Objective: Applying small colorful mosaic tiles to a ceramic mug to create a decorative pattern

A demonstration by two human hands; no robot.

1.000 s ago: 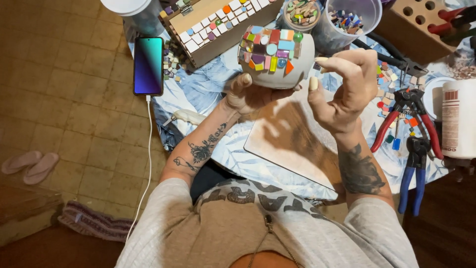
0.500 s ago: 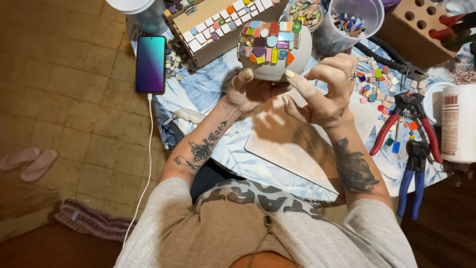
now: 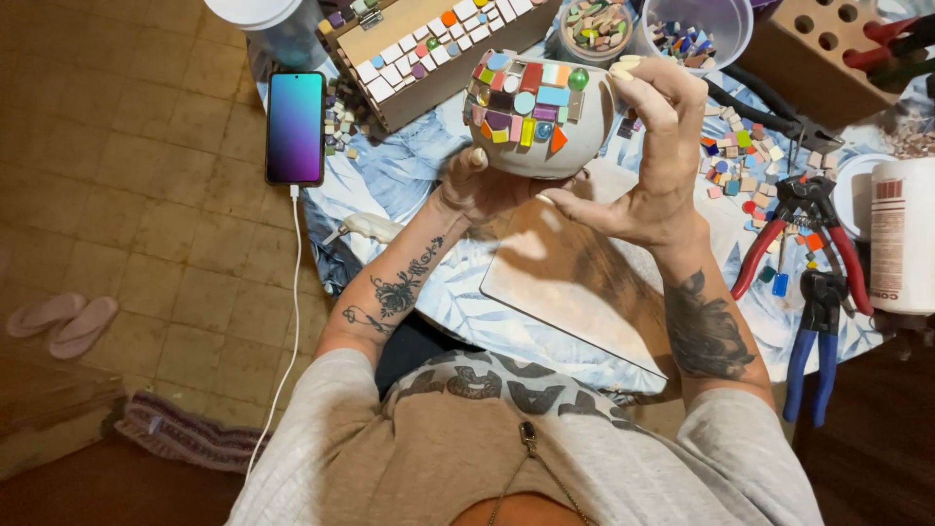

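Left hand (image 3: 477, 185) cups round grey mosaic-tiled bowl (image 3: 536, 112) from below; right hand (image 3: 653, 146) fingertips (image 3: 623, 70) pinched at rim (possibly holding a tile, unclear).

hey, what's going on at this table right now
A person is working on a mosaic. The left hand cups a round pot from below, part covered with coloured tiles, and the right hand is at its right side, fingers curled over the rim. Under it lies a board. Loose tiles, red nippers, blue pliers, a tiled box and a phone lie around.
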